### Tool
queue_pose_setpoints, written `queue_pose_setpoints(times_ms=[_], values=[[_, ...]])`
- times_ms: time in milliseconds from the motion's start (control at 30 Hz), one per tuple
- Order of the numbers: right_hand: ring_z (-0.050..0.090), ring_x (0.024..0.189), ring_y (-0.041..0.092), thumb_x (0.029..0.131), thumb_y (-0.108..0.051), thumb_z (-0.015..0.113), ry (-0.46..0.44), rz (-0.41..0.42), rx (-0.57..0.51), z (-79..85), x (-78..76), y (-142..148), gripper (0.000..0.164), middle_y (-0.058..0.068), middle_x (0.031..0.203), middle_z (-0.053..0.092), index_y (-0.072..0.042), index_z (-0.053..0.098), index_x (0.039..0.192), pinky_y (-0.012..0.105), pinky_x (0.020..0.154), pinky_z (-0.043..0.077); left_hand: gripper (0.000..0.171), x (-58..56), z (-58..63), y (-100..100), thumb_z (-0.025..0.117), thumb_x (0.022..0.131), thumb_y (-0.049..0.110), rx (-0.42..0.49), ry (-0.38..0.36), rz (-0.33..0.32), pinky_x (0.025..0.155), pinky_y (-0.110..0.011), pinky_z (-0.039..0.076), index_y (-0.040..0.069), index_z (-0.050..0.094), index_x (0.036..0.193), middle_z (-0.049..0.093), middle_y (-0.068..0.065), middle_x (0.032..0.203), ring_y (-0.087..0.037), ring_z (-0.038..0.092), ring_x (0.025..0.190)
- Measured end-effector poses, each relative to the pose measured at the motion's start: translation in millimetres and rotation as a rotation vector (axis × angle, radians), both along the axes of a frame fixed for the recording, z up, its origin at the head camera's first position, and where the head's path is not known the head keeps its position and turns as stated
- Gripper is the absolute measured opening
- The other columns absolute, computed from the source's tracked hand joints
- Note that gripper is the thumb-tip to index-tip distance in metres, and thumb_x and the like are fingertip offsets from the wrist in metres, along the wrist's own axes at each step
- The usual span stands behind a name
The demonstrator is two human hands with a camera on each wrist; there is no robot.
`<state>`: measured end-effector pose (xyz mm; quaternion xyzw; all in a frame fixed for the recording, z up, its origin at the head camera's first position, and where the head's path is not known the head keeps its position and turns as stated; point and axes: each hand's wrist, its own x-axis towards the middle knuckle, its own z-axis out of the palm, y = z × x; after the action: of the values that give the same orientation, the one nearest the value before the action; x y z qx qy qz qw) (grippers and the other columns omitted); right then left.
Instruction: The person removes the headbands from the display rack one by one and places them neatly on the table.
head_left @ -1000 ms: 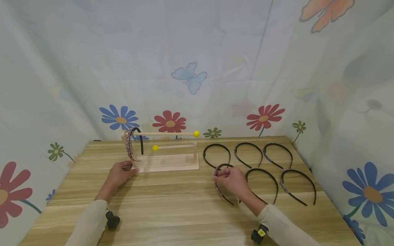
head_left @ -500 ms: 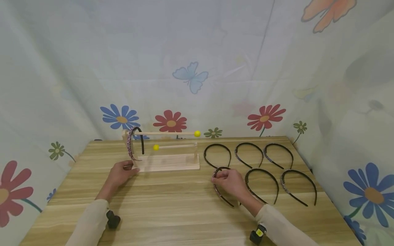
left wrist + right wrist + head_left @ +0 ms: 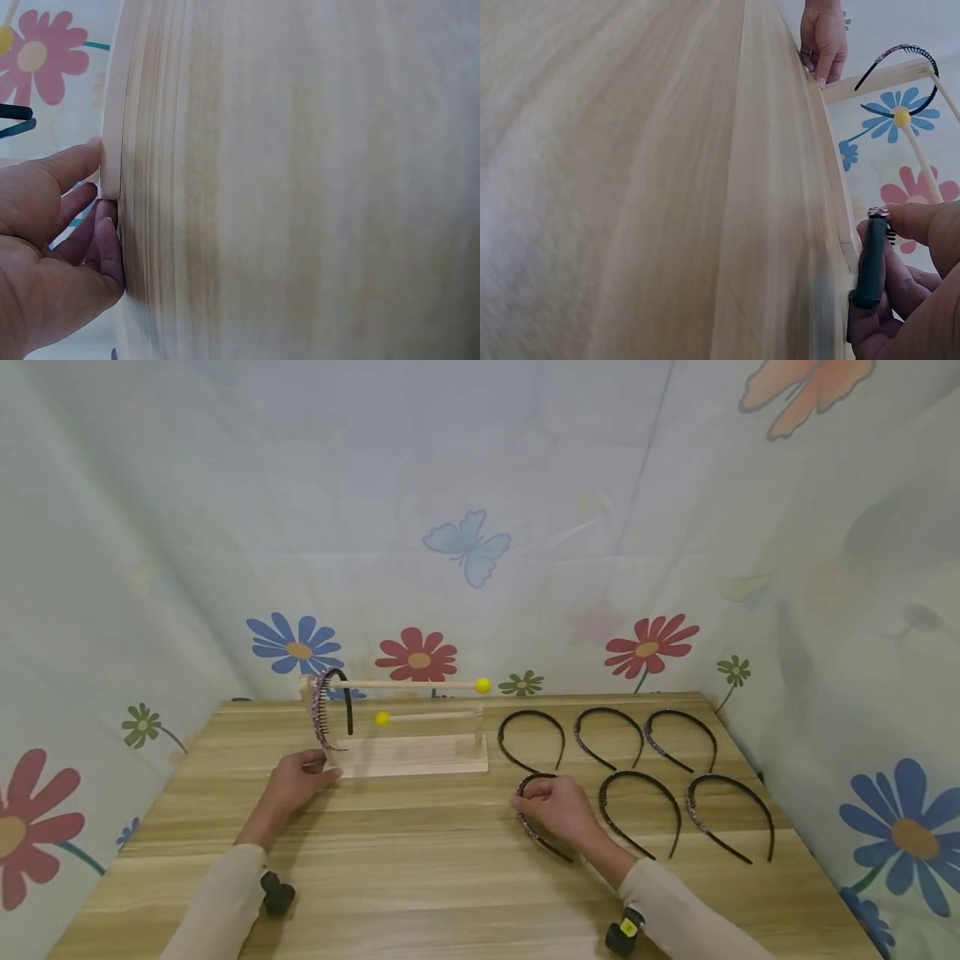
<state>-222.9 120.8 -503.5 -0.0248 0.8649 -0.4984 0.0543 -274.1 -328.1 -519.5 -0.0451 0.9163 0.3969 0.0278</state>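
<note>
A wooden headband stand (image 3: 412, 756) has two horizontal rods with yellow ball ends. On its upper rod, at the left end, hangs a black toothed headband (image 3: 319, 714) with pink sparkly trim. My left hand (image 3: 295, 781) holds the left end of the stand's base; in the left wrist view a digit lies along the base (image 3: 112, 142) and the other fingers curl at its corner. In front of the headband rows, my right hand (image 3: 561, 808) pinches a second pink-trimmed headband (image 3: 529, 828) between thumb and fingers. The right wrist view shows its dark band (image 3: 871, 262) in those fingers.
Several black headbands lie in two rows on the right of the wooden table (image 3: 420, 877), among them a plain one (image 3: 562, 739) and a sparkly one (image 3: 690, 810). A flowered cloth (image 3: 525, 610) hangs behind the table and along its sides.
My right hand has lowered slightly with the headband, whose top now sits lower and more behind the fingers. The left hand keeps its place on the stand.
</note>
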Motion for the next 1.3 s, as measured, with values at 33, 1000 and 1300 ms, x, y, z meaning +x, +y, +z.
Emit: queue_pose_setpoints(times_ms=[33, 1000, 1300], values=[[0.074, 0.079, 0.016, 0.087, -0.026, 0.083, -0.001, 0.005, 0.001, -0.8, 0.1, 0, 0.024, 0.003, 0.085, 0.078, -0.004, 0.080, 0.096, 0.030, 0.069, 0.059, 0.064, 0.0, 0.3, 0, 0.072, 0.098, 0.030, 0.002, -0.002, 0.001, 0.100, -0.054, 0.053, -0.012, 0.051, 0.142, 0.055, -0.034, 0.139, -0.047, 0.057, 0.126], [0.071, 0.083, 0.012, 0.091, -0.026, 0.079, 0.067, 0.084, 0.038, 16.7, -2.3, 7, 0.025, -0.001, 0.091, 0.077, -0.007, 0.079, 0.107, 0.031, 0.069, 0.058, 0.062, 0.3, -1.8, 0, 0.072, 0.097, 0.029, -0.017, 0.015, 0.007, 0.101, -0.055, 0.051, -0.011, 0.053, 0.141, 0.057, -0.033, 0.138, -0.047, 0.058, 0.126], [0.069, 0.088, 0.012, 0.092, -0.027, 0.079, 0.231, 0.171, -0.004, 51.6, -14.3, -2, 0.023, -0.004, 0.096, 0.076, -0.015, 0.078, 0.112, 0.031, 0.074, 0.059, 0.063, 1.0, -0.4, 0, 0.072, 0.097, 0.030, -0.011, 0.023, 0.005, 0.102, -0.056, 0.050, -0.011, 0.053, 0.141, 0.057, -0.033, 0.138, -0.048, 0.057, 0.127]])
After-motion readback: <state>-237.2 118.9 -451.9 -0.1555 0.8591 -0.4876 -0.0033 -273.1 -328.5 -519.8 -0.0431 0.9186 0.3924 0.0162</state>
